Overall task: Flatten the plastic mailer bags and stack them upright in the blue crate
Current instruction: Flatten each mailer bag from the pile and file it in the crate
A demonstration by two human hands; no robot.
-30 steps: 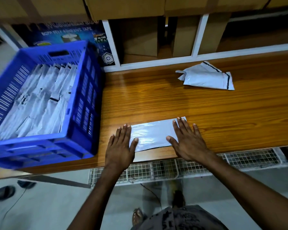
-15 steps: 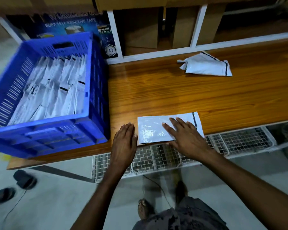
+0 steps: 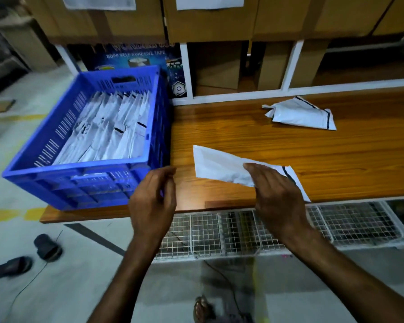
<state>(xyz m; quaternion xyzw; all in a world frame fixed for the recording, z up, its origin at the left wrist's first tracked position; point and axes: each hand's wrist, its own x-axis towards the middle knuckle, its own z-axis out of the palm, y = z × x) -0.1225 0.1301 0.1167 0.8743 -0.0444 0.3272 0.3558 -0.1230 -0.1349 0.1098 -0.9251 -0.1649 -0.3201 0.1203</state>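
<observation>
Right hand (image 3: 275,197) is on the white plastic mailer bag (image 3: 217,165), fingers (image 3: 254,170) curled over its near edge and grasping it, back of the hand towards the camera. The bag sits slanted over the front part of the brown wood-grain desk (image 3: 289,148), its plain end pointing towards the crate and its black-striped end reaching out past the desk's front edge beside the wrist; whether any of it touches the wood is hard to tell. Left hand (image 3: 153,201) hangs just off the desk's front edge, near the crate's near right corner, its fingers (image 3: 166,180) loosely curled and released, holding nothing and clear of the bag. On the left end of the desk stands the blue plastic slatted crate (image 3: 84,180), and inside it a row of white mailers (image 3: 107,131) stands on edge, leaning, packed side by side. Well apart, at the back right of the desk, lies a crumpled white mailer with a black strip (image 3: 301,114). Behind the crate sits a dark blue printed box marked self adhesive tape (image 3: 135,55), with brown cardboard boxes (image 3: 208,22) on the shelf above. A white wire-mesh tray (image 3: 359,222) runs under the desk front, and a pair of dark sandals (image 3: 47,247) lies on the floor to the left.
</observation>
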